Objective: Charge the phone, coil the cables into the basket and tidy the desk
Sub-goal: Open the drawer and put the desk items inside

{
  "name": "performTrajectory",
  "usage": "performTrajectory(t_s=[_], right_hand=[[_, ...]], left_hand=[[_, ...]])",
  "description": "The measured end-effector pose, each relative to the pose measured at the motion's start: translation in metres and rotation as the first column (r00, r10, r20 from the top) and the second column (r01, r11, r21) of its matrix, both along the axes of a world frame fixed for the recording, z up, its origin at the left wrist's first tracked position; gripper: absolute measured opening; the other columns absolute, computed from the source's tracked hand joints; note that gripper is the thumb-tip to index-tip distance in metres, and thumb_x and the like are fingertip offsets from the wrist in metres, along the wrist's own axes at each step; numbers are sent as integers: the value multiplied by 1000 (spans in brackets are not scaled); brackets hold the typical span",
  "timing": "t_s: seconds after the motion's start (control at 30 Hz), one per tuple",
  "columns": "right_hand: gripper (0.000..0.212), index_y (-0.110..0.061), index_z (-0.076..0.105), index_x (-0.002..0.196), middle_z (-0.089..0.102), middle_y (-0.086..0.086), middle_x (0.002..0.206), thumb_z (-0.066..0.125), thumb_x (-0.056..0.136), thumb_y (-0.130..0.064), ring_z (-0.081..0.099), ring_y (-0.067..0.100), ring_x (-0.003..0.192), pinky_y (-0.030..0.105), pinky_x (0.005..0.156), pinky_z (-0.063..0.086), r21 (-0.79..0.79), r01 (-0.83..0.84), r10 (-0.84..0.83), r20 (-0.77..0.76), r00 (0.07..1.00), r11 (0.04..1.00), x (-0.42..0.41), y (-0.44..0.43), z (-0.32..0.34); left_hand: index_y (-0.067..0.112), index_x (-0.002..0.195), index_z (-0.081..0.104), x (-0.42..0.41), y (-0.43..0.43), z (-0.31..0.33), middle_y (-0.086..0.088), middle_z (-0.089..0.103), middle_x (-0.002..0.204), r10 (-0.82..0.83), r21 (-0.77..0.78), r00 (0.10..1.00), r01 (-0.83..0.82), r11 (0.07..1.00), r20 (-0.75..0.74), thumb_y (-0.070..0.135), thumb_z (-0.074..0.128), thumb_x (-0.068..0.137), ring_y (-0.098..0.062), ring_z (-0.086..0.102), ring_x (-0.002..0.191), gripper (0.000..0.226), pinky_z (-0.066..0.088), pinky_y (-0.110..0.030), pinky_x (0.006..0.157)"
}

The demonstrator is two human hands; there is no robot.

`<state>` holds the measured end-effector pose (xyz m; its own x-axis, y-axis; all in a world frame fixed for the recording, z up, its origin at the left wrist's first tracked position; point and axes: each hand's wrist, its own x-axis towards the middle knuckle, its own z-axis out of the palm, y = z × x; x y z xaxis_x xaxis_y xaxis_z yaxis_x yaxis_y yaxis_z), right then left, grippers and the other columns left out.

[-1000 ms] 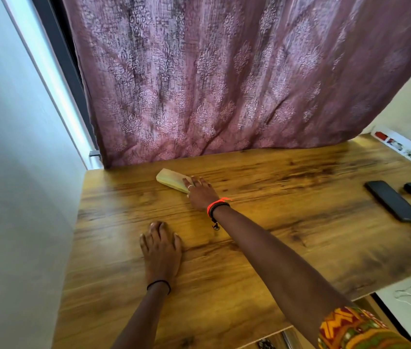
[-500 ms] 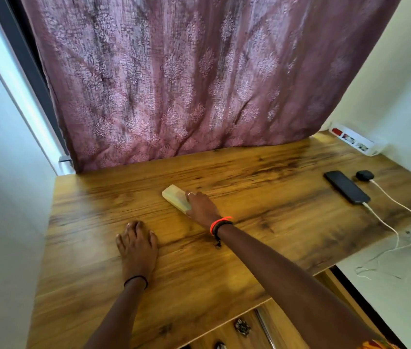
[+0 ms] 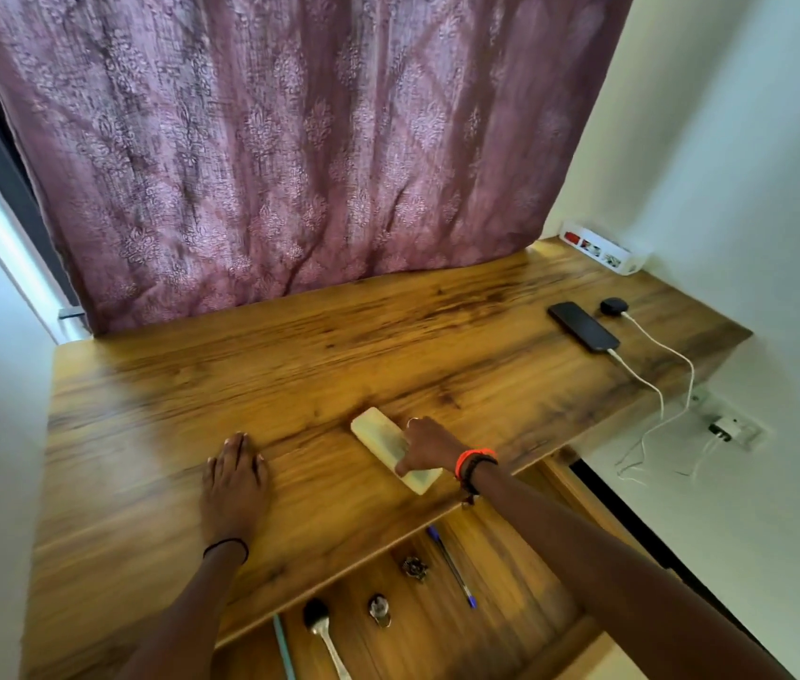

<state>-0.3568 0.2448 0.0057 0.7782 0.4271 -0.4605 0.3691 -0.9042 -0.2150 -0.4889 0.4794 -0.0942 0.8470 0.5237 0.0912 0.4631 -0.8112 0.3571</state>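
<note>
A pale yellow-green flat block (image 3: 381,436) lies near the front edge of the wooden desk (image 3: 290,375). My right hand (image 3: 425,446) lies on top of it, fingers over one side and thumb at the other. My left hand (image 3: 233,478) rests flat on the desk to its left. At the far right a black phone (image 3: 583,326) lies face up with a white cable (image 3: 653,385) plugged into it. The cable runs off the desk edge to a wall socket (image 3: 727,429). A small black round object (image 3: 614,305) sits beside the phone. No basket is in view.
A white power strip (image 3: 601,247) sits at the desk's back right corner. A mauve curtain (image 3: 290,149) hangs behind the desk. An open drawer (image 3: 511,581) below the front edge holds a pen (image 3: 452,566), a spoon (image 3: 322,625) and small metal items.
My right hand has drawn the pale block from the back of the desk toward the front edge. The view has pulled back, bringing the open drawer and wall socket into sight.
</note>
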Motion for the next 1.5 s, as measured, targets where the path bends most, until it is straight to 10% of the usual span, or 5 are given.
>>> performTrajectory(t_s=[0.3, 0.43, 0.6, 0.77, 1.5], right_hand=[[59, -11, 48, 119, 56, 4, 108, 79, 69, -21, 59, 21, 95, 31, 69, 55, -147, 136, -170, -254, 952, 980, -32, -106, 14], [77, -40, 51, 117, 63, 3, 111, 89, 51, -33, 61, 16, 85, 34, 65, 55, -247, 187, -235, -181, 955, 951, -5, -188, -53], [63, -11, 48, 121, 56, 5, 114, 80, 67, -20, 59, 26, 104, 38, 88, 55, -227, 208, -274, -317, 908, 951, -55, -168, -1], [64, -10, 45, 125, 50, 1, 111, 76, 71, -23, 49, 17, 97, 28, 74, 46, -66, 364, -369, -228, 901, 929, -65, -164, -46], [52, -4, 49, 124, 49, 16, 128, 67, 84, -31, 44, 30, 119, 39, 97, 43, 53, 383, -387, 97, 917, 922, -44, -128, -108]], left_hand=[[11, 146, 27, -20, -10, 1, -5, 27, 154, -5, -19, 1000, 5, 1000, 2, 30, 28, 100, -19, 20, 143, 49, 10, -37, 119], [11, 145, 29, -19, -8, 0, -5, 28, 153, -10, -15, 1000, 10, 1000, 15, 30, 29, 100, -19, 21, 143, 49, 11, -37, 118], [13, 144, 33, -18, -5, -6, -5, 30, 152, -10, -30, 1000, 10, 999, 23, 33, 28, 100, -20, 23, 142, 49, 12, -39, 119], [13, 144, 31, -18, -4, -8, -5, 29, 153, -15, -26, 1000, 15, 1000, 26, 33, 27, 100, -19, 22, 142, 50, 11, -38, 119], [11, 146, 28, -19, -4, -10, -6, 27, 153, -32, -17, 999, 32, 999, 38, 33, 26, 100, -19, 21, 143, 51, 12, -38, 119]])
